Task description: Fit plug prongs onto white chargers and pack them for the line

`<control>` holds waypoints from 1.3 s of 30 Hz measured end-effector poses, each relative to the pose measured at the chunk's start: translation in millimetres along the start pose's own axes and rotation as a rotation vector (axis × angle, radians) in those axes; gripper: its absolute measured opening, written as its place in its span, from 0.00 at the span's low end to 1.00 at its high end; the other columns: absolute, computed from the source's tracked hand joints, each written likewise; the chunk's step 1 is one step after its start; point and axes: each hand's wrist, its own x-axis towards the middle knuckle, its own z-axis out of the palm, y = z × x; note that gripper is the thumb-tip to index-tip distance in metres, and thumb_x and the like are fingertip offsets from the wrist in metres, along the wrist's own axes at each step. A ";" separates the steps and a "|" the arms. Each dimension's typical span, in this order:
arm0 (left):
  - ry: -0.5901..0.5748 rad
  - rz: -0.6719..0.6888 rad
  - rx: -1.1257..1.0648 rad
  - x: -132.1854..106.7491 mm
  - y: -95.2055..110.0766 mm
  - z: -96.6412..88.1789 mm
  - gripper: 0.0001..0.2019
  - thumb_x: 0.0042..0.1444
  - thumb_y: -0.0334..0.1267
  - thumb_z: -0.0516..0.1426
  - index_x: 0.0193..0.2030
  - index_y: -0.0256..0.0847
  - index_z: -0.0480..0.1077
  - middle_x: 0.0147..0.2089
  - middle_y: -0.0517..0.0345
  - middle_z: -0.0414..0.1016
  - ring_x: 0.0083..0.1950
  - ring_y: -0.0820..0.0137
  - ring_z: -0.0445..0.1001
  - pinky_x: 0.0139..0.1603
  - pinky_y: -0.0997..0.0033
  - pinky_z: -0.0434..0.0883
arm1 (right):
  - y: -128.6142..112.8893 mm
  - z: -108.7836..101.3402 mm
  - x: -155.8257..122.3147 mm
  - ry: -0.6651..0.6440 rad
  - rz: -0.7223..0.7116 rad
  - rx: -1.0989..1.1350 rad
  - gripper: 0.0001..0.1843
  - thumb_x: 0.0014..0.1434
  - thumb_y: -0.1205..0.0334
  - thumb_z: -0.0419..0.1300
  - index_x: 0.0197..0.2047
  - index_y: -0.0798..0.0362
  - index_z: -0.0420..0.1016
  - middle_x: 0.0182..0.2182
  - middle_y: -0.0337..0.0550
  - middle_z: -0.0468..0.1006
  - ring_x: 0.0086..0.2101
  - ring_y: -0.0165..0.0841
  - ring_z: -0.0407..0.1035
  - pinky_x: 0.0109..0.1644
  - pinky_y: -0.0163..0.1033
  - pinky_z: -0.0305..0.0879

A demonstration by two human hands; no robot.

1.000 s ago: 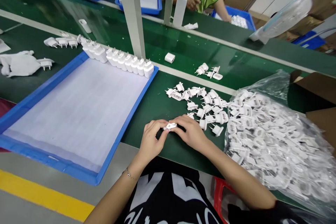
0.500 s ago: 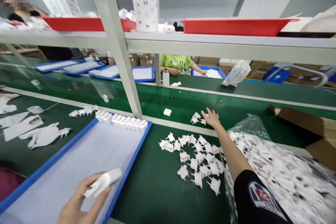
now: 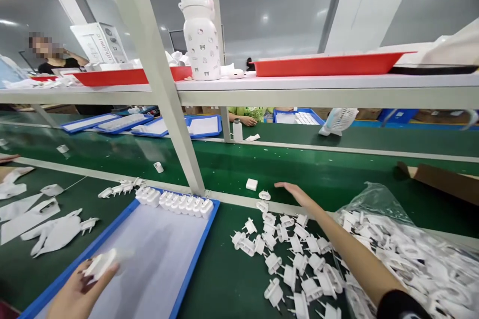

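My left hand is closed on a white plug adapter, smeared by motion, above the blue-rimmed tray. Along the tray's far end stands a row of white plug adapters. My right hand reaches over the green conveyor belt with fingers stretched out flat and nothing visibly held. Just left of its fingertips, two loose two-pin plug pieces lie at the belt's edge. A white block sits farther left on the belt. Below my right forearm spreads a pile of plug pieces.
A clear plastic bag full of white parts lies at the right, near an open cardboard box. A slanted metal post and a shelf with red trays and a bottle cross ahead. Co-workers are beyond.
The view has tilted up. My left hand has moved left over the tray with the plug adapter. My right hand has swept left, and plug pieces from the belt now lie nearer the pile.
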 end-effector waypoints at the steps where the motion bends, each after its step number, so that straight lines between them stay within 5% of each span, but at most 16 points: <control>1: -0.040 -0.034 -0.021 6.6 1.3 1.3 0.31 0.44 0.63 0.55 0.47 0.41 0.64 0.39 0.51 0.78 0.42 0.52 0.77 0.36 0.60 0.75 | -2.8 10.8 7.8 -0.047 -0.017 -0.005 0.39 0.54 0.27 0.47 0.48 0.50 0.77 0.54 0.49 0.73 0.57 0.45 0.62 0.63 0.53 0.52; 6: -0.068 -0.027 0.022 35.3 10.5 9.7 0.27 0.46 0.55 0.55 0.49 0.39 0.63 0.40 0.49 0.75 0.41 0.55 0.76 0.36 0.64 0.71 | -13.6 51.1 14.0 -0.246 -0.081 -0.027 0.36 0.53 0.29 0.53 0.43 0.53 0.80 0.51 0.52 0.75 0.52 0.47 0.67 0.60 0.54 0.57; 9: -0.045 0.055 0.118 59.4 16.2 22.9 0.21 0.50 0.50 0.53 0.46 0.38 0.64 0.40 0.49 0.73 0.40 0.57 0.74 0.39 0.64 0.69 | -16.5 51.0 -5.3 -0.320 -0.098 -0.015 0.35 0.56 0.31 0.51 0.40 0.55 0.80 0.42 0.52 0.79 0.46 0.46 0.72 0.56 0.53 0.61; 13: 0.043 0.125 0.223 97.8 21.4 49.7 0.16 0.54 0.46 0.51 0.43 0.36 0.66 0.42 0.45 0.71 0.50 0.52 0.70 0.47 0.62 0.68 | -26.9 41.2 -23.0 -0.425 -0.110 -0.045 0.31 0.59 0.36 0.49 0.38 0.54 0.81 0.38 0.49 0.81 0.43 0.43 0.74 0.51 0.48 0.66; 16: 0.085 0.118 0.284 115.8 23.5 67.9 0.20 0.58 0.46 0.47 0.49 0.32 0.64 0.48 0.42 0.68 0.52 0.50 0.68 0.48 0.59 0.67 | -37.4 38.4 -9.6 -0.250 -0.070 -0.317 0.26 0.65 0.45 0.45 0.49 0.54 0.75 0.48 0.49 0.77 0.48 0.40 0.71 0.52 0.45 0.65; 18: 0.155 0.101 0.325 118.9 25.0 75.2 0.25 0.60 0.48 0.46 0.56 0.29 0.59 0.51 0.40 0.65 0.54 0.48 0.66 0.48 0.58 0.68 | -40.7 39.9 8.0 -0.064 -0.008 -0.494 0.24 0.63 0.50 0.50 0.56 0.56 0.67 0.55 0.54 0.70 0.53 0.43 0.65 0.53 0.46 0.64; 21: 0.366 0.124 0.292 109.7 33.4 75.8 0.32 0.60 0.51 0.46 0.63 0.28 0.50 0.55 0.36 0.61 0.57 0.44 0.63 0.50 0.52 0.67 | -41.4 45.1 28.8 0.022 0.053 -0.623 0.29 0.54 0.59 0.61 0.58 0.59 0.63 0.55 0.60 0.68 0.55 0.49 0.61 0.49 0.47 0.63; 23: 0.492 0.286 0.213 92.0 47.7 70.0 0.30 0.60 0.49 0.48 0.62 0.29 0.52 0.55 0.37 0.62 0.57 0.47 0.63 0.53 0.50 0.66 | -44.8 48.3 31.2 0.023 0.059 -0.679 0.25 0.53 0.64 0.60 0.54 0.59 0.65 0.49 0.59 0.72 0.50 0.47 0.65 0.44 0.43 0.63; 25: 0.488 0.539 0.094 61.5 70.1 62.1 0.23 0.59 0.46 0.49 0.56 0.32 0.60 0.50 0.42 0.66 0.51 0.53 0.68 0.54 0.53 0.66 | -55.4 52.4 23.1 -0.004 0.034 -0.705 0.18 0.56 0.64 0.57 0.50 0.59 0.68 0.43 0.56 0.74 0.43 0.43 0.69 0.40 0.40 0.61; 28: 0.111 0.786 -0.100 -11.0 109.5 52.8 0.16 0.60 0.43 0.50 0.52 0.39 0.62 0.45 0.49 0.70 0.42 0.63 0.72 0.47 0.62 0.71 | -84.2 70.3 -6.2 -0.116 -0.072 -0.705 0.12 0.58 0.59 0.55 0.45 0.53 0.71 0.38 0.47 0.76 0.37 0.38 0.70 0.37 0.36 0.59; 30: -0.224 0.756 -0.139 -69.0 127.6 52.4 0.20 0.60 0.42 0.50 0.59 0.45 0.58 0.50 0.50 0.70 0.44 0.64 0.73 0.45 0.65 0.72 | -105.4 96.4 -34.4 -0.211 -0.166 -0.701 0.13 0.56 0.55 0.58 0.42 0.50 0.73 0.37 0.43 0.76 0.39 0.37 0.69 0.40 0.36 0.59; 32: -0.433 0.691 -0.118 -123.3 132.2 59.2 0.28 0.59 0.40 0.51 0.66 0.50 0.50 0.60 0.50 0.64 0.51 0.62 0.72 0.47 0.65 0.72 | -121.4 131.6 -64.8 -0.309 -0.286 -0.752 0.15 0.52 0.51 0.61 0.40 0.51 0.74 0.35 0.43 0.77 0.40 0.39 0.69 0.44 0.38 0.59; 36: -0.524 0.527 -0.031 -194.1 114.1 92.4 0.39 0.54 0.37 0.53 0.70 0.50 0.39 0.67 0.50 0.58 0.63 0.52 0.62 0.55 0.51 0.66 | -131.0 187.1 -105.9 -0.525 -0.470 -0.968 0.20 0.50 0.48 0.61 0.38 0.57 0.74 0.31 0.48 0.77 0.36 0.43 0.70 0.45 0.44 0.60; 39: -0.480 0.413 -0.075 -213.1 105.4 117.7 0.37 0.56 0.39 0.53 0.70 0.48 0.39 0.65 0.47 0.60 0.62 0.52 0.62 0.54 0.49 0.64 | -128.3 184.1 -100.6 -0.625 -0.466 -0.915 0.23 0.51 0.47 0.62 0.44 0.55 0.71 0.37 0.48 0.77 0.40 0.41 0.70 0.47 0.44 0.60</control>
